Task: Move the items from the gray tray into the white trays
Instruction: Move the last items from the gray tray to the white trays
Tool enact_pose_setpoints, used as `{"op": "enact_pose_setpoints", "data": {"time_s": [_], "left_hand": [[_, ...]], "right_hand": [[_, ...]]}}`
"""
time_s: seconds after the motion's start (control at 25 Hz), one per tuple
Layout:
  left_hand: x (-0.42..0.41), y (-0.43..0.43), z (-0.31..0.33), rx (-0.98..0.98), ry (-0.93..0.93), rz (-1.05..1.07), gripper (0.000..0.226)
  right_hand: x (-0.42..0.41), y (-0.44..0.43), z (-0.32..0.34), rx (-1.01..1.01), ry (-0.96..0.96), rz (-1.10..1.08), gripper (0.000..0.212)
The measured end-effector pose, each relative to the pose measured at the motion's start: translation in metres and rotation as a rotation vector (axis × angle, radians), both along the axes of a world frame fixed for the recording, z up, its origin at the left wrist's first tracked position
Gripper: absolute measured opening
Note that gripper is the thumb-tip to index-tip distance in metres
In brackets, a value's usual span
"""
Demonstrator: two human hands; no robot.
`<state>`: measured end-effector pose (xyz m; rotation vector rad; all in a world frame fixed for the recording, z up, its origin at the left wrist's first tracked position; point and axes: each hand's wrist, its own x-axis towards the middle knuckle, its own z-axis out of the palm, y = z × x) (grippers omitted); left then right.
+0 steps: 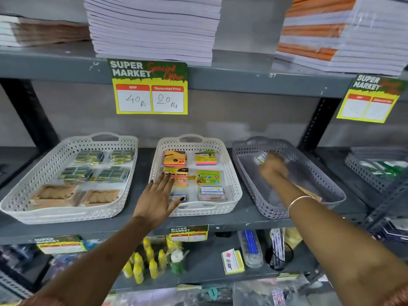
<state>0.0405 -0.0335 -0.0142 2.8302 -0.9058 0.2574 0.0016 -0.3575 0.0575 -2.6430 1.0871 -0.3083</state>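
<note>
The gray tray (326,180) stands on the right of the middle shelf. My right hand (272,167) is inside it, blurred, closed around a small clear packet (261,157) at the tray's far end. A brown flat item (309,192) lies in the tray beside my forearm. The middle white tray (233,173) holds sticky-note pads and small boxes. My left hand (157,197) hovers flat with spread fingers over its near left corner, holding nothing. The left white tray (55,208) holds dark packets and brown cards.
An upper shelf edge with a yellow price sign (151,87) hangs above the trays, stacked notebooks on it. Another gray tray (375,171) sits at far right. The lower shelf carries yellow bottles (143,263) and stationery.
</note>
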Motion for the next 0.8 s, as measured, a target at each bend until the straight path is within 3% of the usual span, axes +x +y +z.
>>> {"op": "enact_pose_setpoints", "data": {"time_s": [0.08, 0.32, 0.44, 0.56, 0.8], "left_hand": [[-0.001, 0.000, 0.002, 0.007, -0.008, -0.006, 0.114], [-0.002, 0.035, 0.000, -0.047, -0.008, 0.093, 0.110], [-0.007, 0.061, -0.018, -0.097, 0.075, 0.087, 0.111], [-0.008, 0.069, -0.041, -0.067, 0.148, 0.059, 0.098], [-0.001, 0.070, -0.064, 0.094, 0.098, 0.047, 0.092]], "right_hand": [[0.018, 0.038, 0.013, 0.022, -0.058, 0.213, 0.044], [0.051, 0.145, -0.006, 0.067, 0.074, 0.718, 0.054], [0.057, 0.174, -0.023, 0.021, 0.140, 0.803, 0.056], [0.059, 0.188, -0.037, -0.023, 0.211, 0.849, 0.050], [0.054, 0.198, -0.049, -0.062, 0.278, 0.875, 0.050]]}}
